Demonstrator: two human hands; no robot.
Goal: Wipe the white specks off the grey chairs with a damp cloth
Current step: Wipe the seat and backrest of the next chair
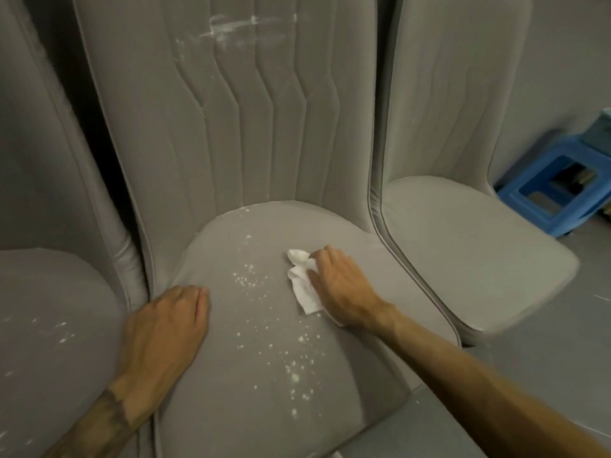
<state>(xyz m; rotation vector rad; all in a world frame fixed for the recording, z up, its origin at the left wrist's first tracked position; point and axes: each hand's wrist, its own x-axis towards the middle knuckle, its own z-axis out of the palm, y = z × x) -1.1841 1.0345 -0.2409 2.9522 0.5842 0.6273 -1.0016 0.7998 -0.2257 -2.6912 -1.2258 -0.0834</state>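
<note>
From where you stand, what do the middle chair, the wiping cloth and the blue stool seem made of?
Middle chair: matte grey upholstery, probably velvety fabric, with stitched channels. Cloth: thin white fabric or paper, crumpled. Blue stool: glossy moulded plastic.

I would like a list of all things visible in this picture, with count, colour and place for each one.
chairs: 3, grey, side by side; middle chair, left chair, right chair
specks: many, white, on the middle seat, some on the left seat
smears: a few, white, high on the middle backrest
cloth: 1, white, on the middle seat under the right hand
stool: 1, blue, on the floor at far right
floor: grey, right and front
left hand: 1, flat on the middle seat's left edge
right hand: 1, pressing the cloth on the seat
</note>
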